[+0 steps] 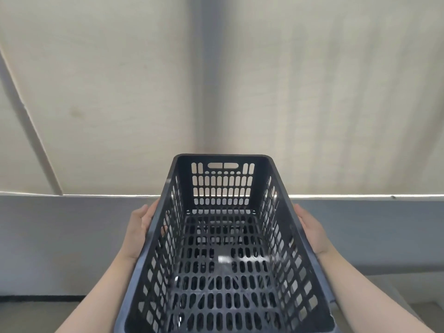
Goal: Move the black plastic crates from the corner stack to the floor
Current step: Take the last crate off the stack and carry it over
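Observation:
A black plastic crate (pixel 225 248) with slotted walls and floor fills the lower middle of the head view, open side up and empty. My left hand (pixel 141 227) grips its left long wall under the rim. My right hand (pixel 312 229) grips the right long wall the same way. The crate is lifted in front of me, its far end with a handle slot pointing at the room corner. Through the slotted floor I see more dark lattice below, too unclear to say what it is.
Two cream walls meet in a corner (pixel 206 92) straight ahead. A grey lower wall band (pixel 60 236) runs across behind the crate, with a dark skirting line (pixel 40 298) and floor at the bottom left.

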A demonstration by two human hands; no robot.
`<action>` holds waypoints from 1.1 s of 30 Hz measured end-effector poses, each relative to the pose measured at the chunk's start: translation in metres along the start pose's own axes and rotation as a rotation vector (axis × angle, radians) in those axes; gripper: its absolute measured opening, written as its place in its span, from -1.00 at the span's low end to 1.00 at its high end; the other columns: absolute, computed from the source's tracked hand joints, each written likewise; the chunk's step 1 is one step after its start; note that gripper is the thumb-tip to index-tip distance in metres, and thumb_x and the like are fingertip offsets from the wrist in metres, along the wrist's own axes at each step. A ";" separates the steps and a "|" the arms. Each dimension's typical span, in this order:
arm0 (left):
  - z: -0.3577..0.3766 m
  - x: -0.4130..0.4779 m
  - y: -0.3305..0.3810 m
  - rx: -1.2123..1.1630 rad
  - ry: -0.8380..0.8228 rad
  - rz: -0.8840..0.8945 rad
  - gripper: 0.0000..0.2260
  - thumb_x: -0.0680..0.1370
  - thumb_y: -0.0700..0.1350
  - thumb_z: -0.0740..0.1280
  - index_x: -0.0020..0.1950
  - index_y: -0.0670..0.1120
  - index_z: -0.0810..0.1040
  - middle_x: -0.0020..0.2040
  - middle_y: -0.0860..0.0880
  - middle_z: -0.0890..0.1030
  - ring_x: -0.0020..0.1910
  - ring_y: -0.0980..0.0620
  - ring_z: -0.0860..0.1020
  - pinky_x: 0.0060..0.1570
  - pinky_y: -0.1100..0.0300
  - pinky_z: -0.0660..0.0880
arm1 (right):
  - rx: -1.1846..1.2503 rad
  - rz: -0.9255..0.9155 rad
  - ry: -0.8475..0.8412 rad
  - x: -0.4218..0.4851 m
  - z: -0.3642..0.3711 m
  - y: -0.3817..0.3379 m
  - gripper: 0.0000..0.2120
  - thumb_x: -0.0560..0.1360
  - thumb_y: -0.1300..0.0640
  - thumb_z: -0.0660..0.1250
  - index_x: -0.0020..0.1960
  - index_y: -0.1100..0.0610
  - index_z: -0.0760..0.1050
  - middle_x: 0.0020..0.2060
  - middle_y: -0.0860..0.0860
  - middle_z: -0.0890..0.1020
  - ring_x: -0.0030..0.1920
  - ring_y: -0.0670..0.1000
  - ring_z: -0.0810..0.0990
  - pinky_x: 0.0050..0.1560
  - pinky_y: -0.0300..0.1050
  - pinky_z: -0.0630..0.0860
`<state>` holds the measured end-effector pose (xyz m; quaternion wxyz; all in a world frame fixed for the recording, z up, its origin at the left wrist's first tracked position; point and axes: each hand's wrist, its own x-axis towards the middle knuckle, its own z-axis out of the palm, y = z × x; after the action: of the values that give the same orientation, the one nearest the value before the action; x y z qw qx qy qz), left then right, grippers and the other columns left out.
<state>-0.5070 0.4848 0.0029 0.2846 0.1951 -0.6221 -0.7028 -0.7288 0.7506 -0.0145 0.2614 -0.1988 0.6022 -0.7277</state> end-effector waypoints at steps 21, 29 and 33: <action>0.021 0.021 -0.030 0.161 -0.018 -0.071 -0.63 0.71 -0.08 -0.08 0.09 -0.15 0.50 -0.48 0.05 0.57 -0.55 0.17 0.52 -0.54 0.33 0.49 | 0.107 0.195 -0.010 0.044 -0.032 0.048 -0.59 0.74 0.02 0.06 0.20 0.24 0.60 -0.16 0.13 0.79 -0.20 0.07 0.79 -0.25 -0.11 0.69; 0.019 0.026 -0.031 0.106 -0.031 -0.031 -0.39 0.33 0.46 0.27 0.03 -0.05 0.56 -0.41 0.03 0.58 -0.48 0.13 0.54 -0.46 0.27 0.53 | 0.037 0.164 -0.003 0.058 -0.044 0.056 -0.59 0.76 0.03 0.04 0.15 0.17 0.64 -0.14 0.03 0.79 -0.14 -0.02 0.78 -0.11 -0.17 0.70; 0.019 0.026 -0.038 0.074 0.002 -0.106 -0.62 0.67 0.09 0.00 0.01 -0.02 0.56 -0.35 -0.07 0.56 -0.48 0.10 0.54 -0.47 0.22 0.54 | 0.046 0.146 -0.006 0.061 -0.045 0.057 -0.58 0.76 0.07 0.03 0.15 0.18 0.66 -0.07 0.07 0.80 -0.08 0.01 0.79 -0.06 -0.17 0.71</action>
<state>-0.5449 0.4853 -0.0295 0.2401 0.2389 -0.6362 -0.6932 -0.7957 0.7401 -0.0807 0.3200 -0.1507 0.5974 -0.7198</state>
